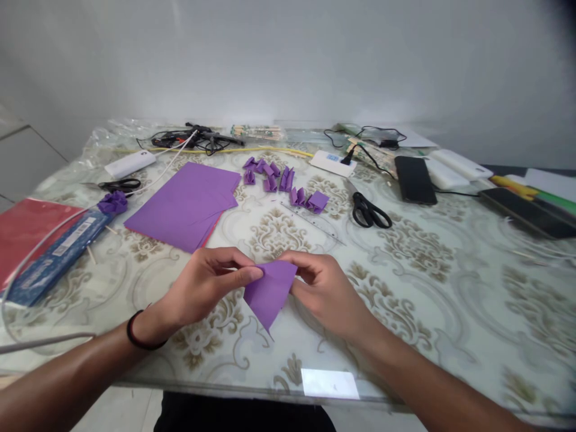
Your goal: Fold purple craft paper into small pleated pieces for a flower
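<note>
Purple paper (270,288) | pinched finger-to-thumb by left hand (202,286) and right hand (327,289), near side of purple sheets (184,201) | looks mid-fold to me; next probably calls for a firm crease | folded pieces (287,179) right of sheets

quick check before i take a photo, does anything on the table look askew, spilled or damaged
Nothing looks spilled or plainly damaged. Mildly odd: the stacked purple sheets fan unevenly at the right, and a bunched purple paper lies by the scissors at left, apart from the folded pieces.
</note>
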`<state>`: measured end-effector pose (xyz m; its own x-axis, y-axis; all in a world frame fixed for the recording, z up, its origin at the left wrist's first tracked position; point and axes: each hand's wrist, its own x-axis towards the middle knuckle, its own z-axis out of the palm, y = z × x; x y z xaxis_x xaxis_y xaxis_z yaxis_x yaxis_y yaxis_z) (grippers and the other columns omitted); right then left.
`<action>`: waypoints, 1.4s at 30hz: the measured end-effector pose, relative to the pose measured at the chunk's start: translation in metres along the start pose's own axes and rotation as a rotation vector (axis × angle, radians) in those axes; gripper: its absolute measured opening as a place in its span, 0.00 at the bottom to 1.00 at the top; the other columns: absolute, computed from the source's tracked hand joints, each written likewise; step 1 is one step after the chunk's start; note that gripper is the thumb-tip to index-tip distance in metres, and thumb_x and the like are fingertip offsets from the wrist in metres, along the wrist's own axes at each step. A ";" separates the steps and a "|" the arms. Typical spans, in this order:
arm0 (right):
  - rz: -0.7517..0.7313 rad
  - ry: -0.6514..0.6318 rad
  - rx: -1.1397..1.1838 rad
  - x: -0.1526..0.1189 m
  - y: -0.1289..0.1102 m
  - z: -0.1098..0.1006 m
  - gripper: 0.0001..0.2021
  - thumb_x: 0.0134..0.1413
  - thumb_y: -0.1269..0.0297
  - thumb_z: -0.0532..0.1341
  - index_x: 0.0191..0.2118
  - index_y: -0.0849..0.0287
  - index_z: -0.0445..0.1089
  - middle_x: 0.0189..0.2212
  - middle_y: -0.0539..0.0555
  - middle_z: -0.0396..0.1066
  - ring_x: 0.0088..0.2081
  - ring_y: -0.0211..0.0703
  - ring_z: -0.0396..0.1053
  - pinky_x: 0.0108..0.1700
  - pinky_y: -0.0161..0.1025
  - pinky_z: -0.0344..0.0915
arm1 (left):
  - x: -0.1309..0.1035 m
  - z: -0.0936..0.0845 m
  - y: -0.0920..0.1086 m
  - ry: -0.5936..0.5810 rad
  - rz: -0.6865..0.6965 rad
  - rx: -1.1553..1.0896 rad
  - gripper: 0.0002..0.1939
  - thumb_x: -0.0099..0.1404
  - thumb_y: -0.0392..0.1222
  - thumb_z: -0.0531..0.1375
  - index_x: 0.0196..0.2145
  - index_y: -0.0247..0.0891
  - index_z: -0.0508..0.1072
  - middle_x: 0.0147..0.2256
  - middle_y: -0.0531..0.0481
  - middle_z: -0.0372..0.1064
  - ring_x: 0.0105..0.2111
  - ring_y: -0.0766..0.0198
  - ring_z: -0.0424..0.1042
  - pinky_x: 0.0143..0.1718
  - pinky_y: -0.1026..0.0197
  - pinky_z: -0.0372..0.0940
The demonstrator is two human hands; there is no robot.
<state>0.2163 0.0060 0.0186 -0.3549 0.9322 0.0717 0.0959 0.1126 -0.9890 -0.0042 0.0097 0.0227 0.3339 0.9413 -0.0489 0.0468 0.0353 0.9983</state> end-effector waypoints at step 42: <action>-0.117 0.167 -0.094 -0.003 -0.004 0.013 0.12 0.66 0.61 0.67 0.29 0.55 0.73 0.25 0.48 0.73 0.29 0.42 0.71 0.35 0.40 0.69 | 0.000 -0.002 -0.001 0.137 0.041 0.157 0.09 0.63 0.47 0.72 0.31 0.39 0.85 0.22 0.53 0.71 0.21 0.68 0.60 0.21 0.66 0.53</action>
<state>0.2045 -0.0017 0.0211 -0.2107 0.9540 0.2131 0.1522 0.2473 -0.9569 -0.0058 0.0101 0.0222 0.2075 0.9782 0.0071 0.1860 -0.0466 0.9814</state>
